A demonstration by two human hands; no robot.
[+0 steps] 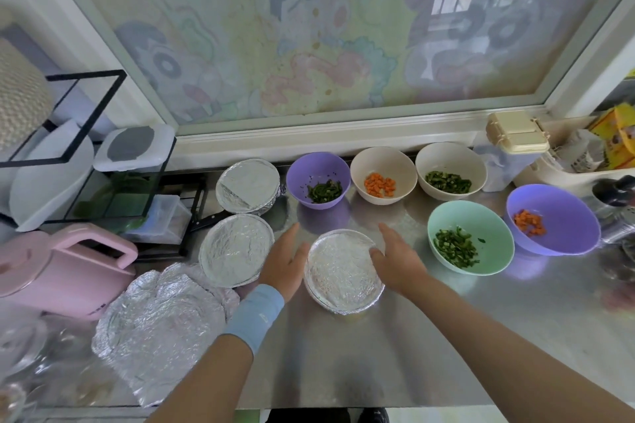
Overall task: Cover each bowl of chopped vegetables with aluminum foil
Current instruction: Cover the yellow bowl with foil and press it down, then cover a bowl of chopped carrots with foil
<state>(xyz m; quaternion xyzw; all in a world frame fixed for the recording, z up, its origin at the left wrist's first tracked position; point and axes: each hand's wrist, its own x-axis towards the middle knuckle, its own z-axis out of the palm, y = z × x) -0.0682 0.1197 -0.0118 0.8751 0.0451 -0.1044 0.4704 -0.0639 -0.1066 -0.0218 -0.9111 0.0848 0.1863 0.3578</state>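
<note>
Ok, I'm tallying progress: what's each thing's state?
Centre bowl: covered
Near-left bowl: covered
Middle-left bowl: covered
Far-left bowl: covered
Small purple bowl: uncovered
Carrot beige bowl: uncovered
Greens beige bowl: uncovered
Mint bowl: uncovered
Large purple bowl: uncovered
Left hand: open
Right hand: open

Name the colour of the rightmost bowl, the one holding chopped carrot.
The rightmost bowl is purple, clear in the head view.
</note>
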